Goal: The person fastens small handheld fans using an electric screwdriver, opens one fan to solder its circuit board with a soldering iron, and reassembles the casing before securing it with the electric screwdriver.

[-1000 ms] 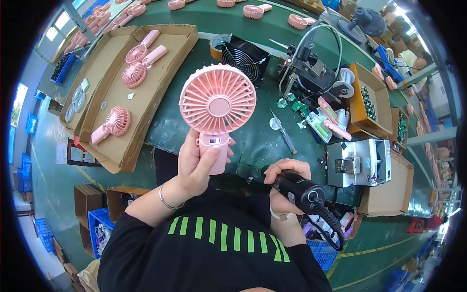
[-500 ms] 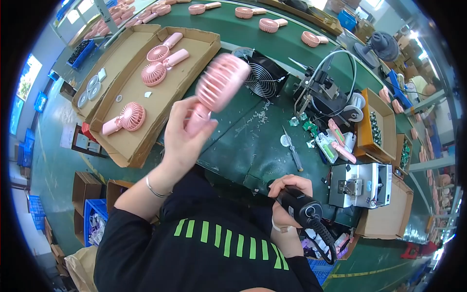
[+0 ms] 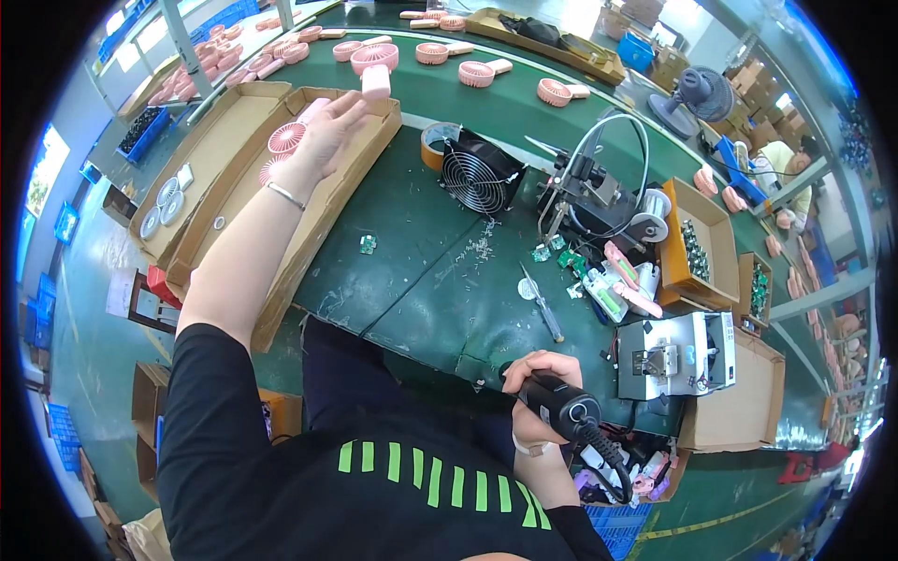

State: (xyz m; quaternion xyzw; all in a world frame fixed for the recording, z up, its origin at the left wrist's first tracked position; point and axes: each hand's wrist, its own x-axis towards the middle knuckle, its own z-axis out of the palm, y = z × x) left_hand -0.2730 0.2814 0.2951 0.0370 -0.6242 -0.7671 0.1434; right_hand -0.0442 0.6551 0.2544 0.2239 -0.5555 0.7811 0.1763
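My left hand [image 3: 329, 138] reaches out over the far end of a cardboard tray, its fingers stretched and holding nothing. Just past the fingertips, a pink handheld fan [image 3: 375, 64] lies at the near edge of the green conveyor belt, handle toward me. Low at the bench's front edge, my right hand [image 3: 535, 372] is wrapped round a black electric screwdriver [image 3: 559, 404] with a coiled cord. Its tip is hidden. Under my left arm, pink fans [image 3: 285, 138] lie in the cardboard tray [image 3: 323, 220], partly covered by the arm.
More pink fans [image 3: 475, 74] lie along the belt. On the green bench stand a black cooling fan [image 3: 479, 178], a soldering stand [image 3: 599, 192] with a wire spool and a grey-white machine [image 3: 678, 355]. A small circuit board [image 3: 368, 244] and a pointed hand tool [image 3: 543, 304] lie nearer.
My left hand has carried the pink fan away from me to the belt and let go of it. The right hand still grips the electric screwdriver. The view has shifted slightly.
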